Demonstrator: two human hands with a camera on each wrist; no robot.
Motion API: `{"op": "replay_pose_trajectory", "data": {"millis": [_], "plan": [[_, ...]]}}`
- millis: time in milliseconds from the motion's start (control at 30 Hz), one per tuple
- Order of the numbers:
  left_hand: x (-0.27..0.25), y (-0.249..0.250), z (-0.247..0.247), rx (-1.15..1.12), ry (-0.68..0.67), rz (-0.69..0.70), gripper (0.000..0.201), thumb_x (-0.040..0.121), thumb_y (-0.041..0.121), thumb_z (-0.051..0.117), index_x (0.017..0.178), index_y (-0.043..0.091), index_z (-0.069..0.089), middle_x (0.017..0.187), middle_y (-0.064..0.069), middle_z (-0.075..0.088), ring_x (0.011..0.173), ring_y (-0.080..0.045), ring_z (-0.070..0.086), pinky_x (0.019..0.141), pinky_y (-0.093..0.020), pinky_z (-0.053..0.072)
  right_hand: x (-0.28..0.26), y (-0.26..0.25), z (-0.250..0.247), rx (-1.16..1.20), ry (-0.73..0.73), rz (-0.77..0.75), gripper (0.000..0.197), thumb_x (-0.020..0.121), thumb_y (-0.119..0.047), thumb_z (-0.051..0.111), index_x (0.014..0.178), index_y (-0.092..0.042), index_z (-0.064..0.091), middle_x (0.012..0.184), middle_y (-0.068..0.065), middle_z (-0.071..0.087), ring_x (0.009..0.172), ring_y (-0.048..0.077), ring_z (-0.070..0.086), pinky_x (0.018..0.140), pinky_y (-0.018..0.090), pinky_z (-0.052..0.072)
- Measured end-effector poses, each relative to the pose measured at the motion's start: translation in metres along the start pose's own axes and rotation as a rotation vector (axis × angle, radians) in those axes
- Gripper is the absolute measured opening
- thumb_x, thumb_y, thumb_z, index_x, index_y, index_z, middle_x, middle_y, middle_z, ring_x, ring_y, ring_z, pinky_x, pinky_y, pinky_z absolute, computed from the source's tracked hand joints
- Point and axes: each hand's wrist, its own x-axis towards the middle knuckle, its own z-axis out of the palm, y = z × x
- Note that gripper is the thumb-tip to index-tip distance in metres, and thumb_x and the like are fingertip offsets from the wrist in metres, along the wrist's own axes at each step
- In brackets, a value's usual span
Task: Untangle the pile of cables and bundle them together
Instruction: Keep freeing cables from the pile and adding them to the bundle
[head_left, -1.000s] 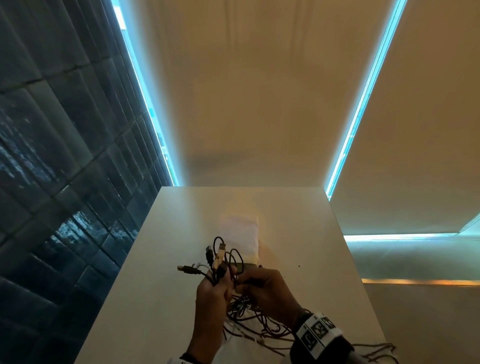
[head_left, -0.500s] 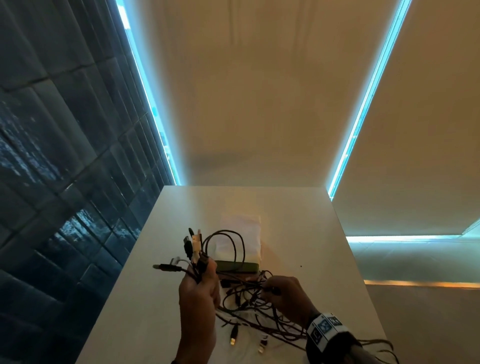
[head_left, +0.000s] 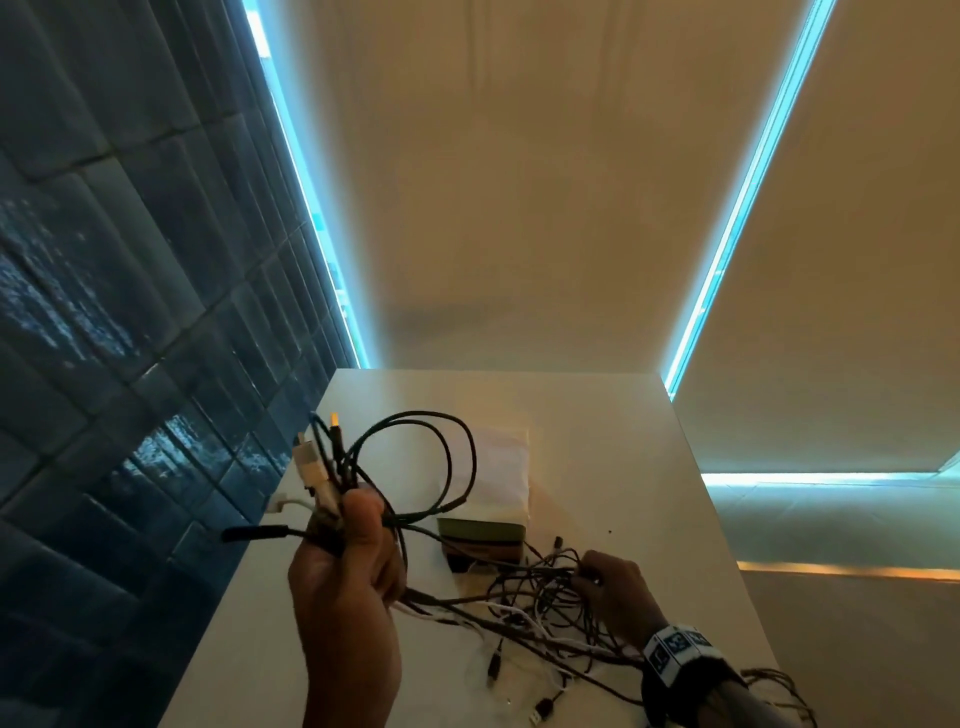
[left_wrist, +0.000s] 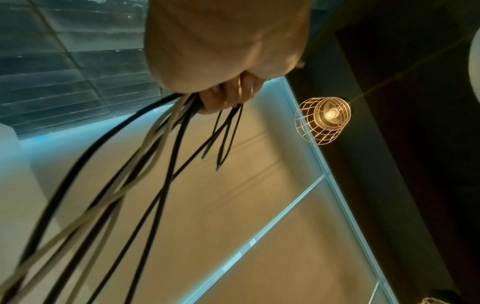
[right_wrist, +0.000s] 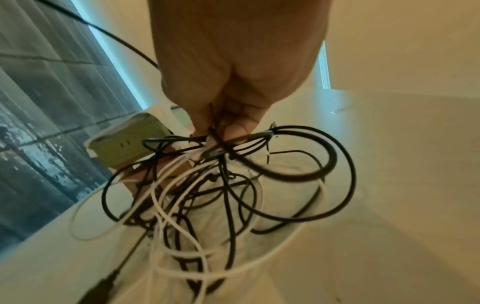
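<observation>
A tangle of black and white cables (head_left: 524, 613) lies on the white table (head_left: 613, 457). My left hand (head_left: 353, 561) is raised above the table's left side and grips a bunch of cable ends (head_left: 327, 467), their plugs sticking up; a black loop (head_left: 457, 441) arcs from it. In the left wrist view the curled fingers (left_wrist: 228, 96) clamp several black and pale cables (left_wrist: 145, 156) that trail down. My right hand (head_left: 597, 577) sits low on the right and pinches strands of the tangle; the right wrist view has the fingertips (right_wrist: 233, 127) closed on black and white loops (right_wrist: 233, 189).
A small green box (head_left: 480, 540) lies on the table behind the tangle, with a white cloth or paper (head_left: 498, 462) beyond it. A dark tiled wall (head_left: 130, 364) borders the table's left edge. Some cables hang over the table's right front edge (head_left: 769, 680).
My hands have drawn apart: the left has risen and moved left with the plug ends, the right has moved right and down with the tangle, stretching cables between them.
</observation>
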Motion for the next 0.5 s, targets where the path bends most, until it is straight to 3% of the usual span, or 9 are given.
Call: {"op": "replay_pose_trajectory", "data": {"millis": [100,133,200,267,333,400,467,500], "plan": [[0.01,-0.011,-0.003,0.213,0.016,0.022,0.037,0.076,0.037,0.058,0.08,0.001,0.055,0.043,0.007,0.034,0.038,-0.008,0.028,0.035,-0.02,0.026,0.007,-0.012,-0.01,0.104,0.034,0.023,0.026,0.086,-0.019,0.068,0.064,-0.027,0.059,0.06,-0.009,0.062,0.057,0.003,0.055,0.059,0.03,0.047],[0.013,-0.018,-0.004,0.289,0.031,0.013,0.045,0.077,0.037,0.061,0.086,-0.007,0.054,0.044,0.001,0.039,0.04,-0.019,0.034,0.037,-0.029,0.033,0.01,-0.02,-0.013,0.129,0.054,0.018,0.022,0.088,-0.021,0.067,0.067,-0.026,0.063,0.063,-0.01,0.065,0.059,0.001,0.058,0.061,0.029,0.048],[0.014,-0.032,-0.005,0.4,0.082,-0.023,0.033,0.086,0.028,0.063,0.087,-0.005,0.056,0.067,-0.034,0.046,0.064,-0.056,0.044,0.055,-0.058,0.045,0.015,-0.039,-0.02,0.191,0.094,0.003,0.018,0.091,-0.019,0.063,0.074,-0.026,0.068,0.069,-0.013,0.07,0.066,0.0,0.063,0.065,0.025,0.049],[0.011,-0.042,-0.006,0.477,0.09,-0.095,0.018,0.092,0.021,0.061,0.082,0.006,0.058,0.09,-0.047,0.044,0.09,-0.067,0.043,0.076,-0.074,0.04,0.017,-0.063,-0.031,0.309,0.133,0.006,0.021,0.093,-0.014,0.059,0.075,-0.022,0.067,0.071,-0.008,0.072,0.061,0.003,0.062,0.059,0.021,0.047],[0.009,-0.048,-0.006,0.513,0.072,-0.143,0.015,0.092,0.02,0.06,0.081,0.01,0.059,0.095,-0.048,0.044,0.097,-0.068,0.042,0.08,-0.075,0.038,0.016,-0.087,-0.045,0.505,0.164,0.024,0.02,0.096,-0.012,0.055,0.079,-0.01,0.066,0.071,0.004,0.073,0.054,0.009,0.056,0.05,0.021,0.044],[0.006,-0.051,-0.003,0.513,0.053,-0.146,0.016,0.092,0.019,0.061,0.079,0.011,0.059,0.091,-0.046,0.045,0.093,-0.067,0.043,0.078,-0.074,0.039,0.009,-0.106,-0.061,0.652,0.17,0.018,0.023,0.099,-0.013,0.05,0.085,-0.002,0.064,0.066,0.012,0.069,0.055,0.017,0.057,0.05,0.024,0.046],[0.006,-0.054,-0.005,0.493,0.056,-0.145,0.021,0.092,0.018,0.061,0.087,-0.003,0.061,0.069,-0.036,0.045,0.068,-0.055,0.048,0.06,-0.06,0.047,0.0,-0.114,-0.073,0.811,0.149,0.015,0.028,0.101,-0.017,0.045,0.09,0.001,0.063,0.058,0.012,0.058,0.055,0.023,0.056,0.054,0.028,0.049],[0.006,-0.054,-0.007,0.472,0.048,-0.141,0.025,0.091,0.017,0.061,0.092,-0.007,0.061,0.053,-0.018,0.044,0.05,-0.036,0.047,0.047,-0.044,0.045,-0.006,-0.115,-0.079,0.911,0.128,0.028,0.03,0.102,-0.02,0.043,0.094,0.003,0.061,0.055,0.011,0.049,0.051,0.024,0.051,0.051,0.029,0.047]]}}
